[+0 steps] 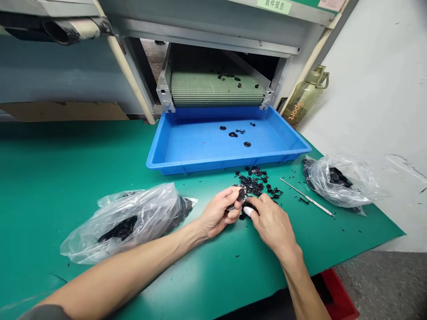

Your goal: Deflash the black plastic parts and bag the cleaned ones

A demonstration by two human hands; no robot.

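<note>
My left hand (223, 212) is closed around small round black plastic parts (241, 194), one of them pinched at the fingertips. Beside it, my right hand (271, 221) reaches with bent fingers into black parts on the green table; a white cover wraps one of its digits. What its fingertips hold, if anything, is hidden. Just beyond both hands lies a loose pile of small black plastic parts (255, 182), some round, some thin and branched.
A blue tray (213, 161) with several black parts stands below a green conveyor belt (216, 89) carrying more. Plastic bags of black parts lie left (147, 204) and right (360, 182). A thin metal pointed tool (310, 200) rests at right. A bottle (307, 95) stands by the wall.
</note>
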